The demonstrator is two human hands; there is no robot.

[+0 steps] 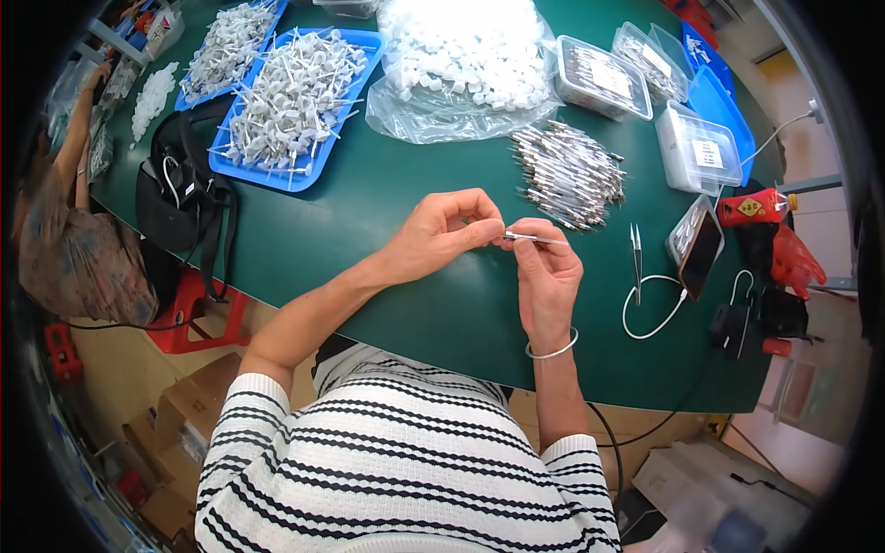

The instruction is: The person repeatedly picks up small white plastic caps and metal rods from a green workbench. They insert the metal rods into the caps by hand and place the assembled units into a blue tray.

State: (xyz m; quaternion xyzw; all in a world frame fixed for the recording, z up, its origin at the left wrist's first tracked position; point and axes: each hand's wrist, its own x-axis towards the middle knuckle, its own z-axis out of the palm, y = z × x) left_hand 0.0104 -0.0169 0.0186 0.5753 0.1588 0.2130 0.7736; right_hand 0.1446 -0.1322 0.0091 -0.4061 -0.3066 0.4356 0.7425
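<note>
Green tabletop (406, 175), stock along its far side, working gap left bare at the near middle, probably so that both hands can meet in front of the body.

Right hand (548, 272): thumb and fingers pinch a slim metal-and-white rod (539, 241), held roughly level, one end poking out to the right. Left hand (442, 235): thumb and index come together at the rod's left end; cannot tell whether they grip that end or some small part hidden there. Two-sided hold looks meant to steady a thin piece while its end is handled.

Just beyond the right hand, a loose heap of similar slim rods (570, 175), likely put there for a short reach. Far middle, a clear plastic bag (429, 127) lies open under white plastic caps (470, 55). Far left, a blue tray (371, 51) of white-headed stems (295, 101); its walls presumably keep them from rolling.

Right side: tweezers (636, 253) lie apart from both hands, beside a looped white cable (628, 318); a phone (702, 249) leans on a clear box, perhaps propped for viewing.
</note>
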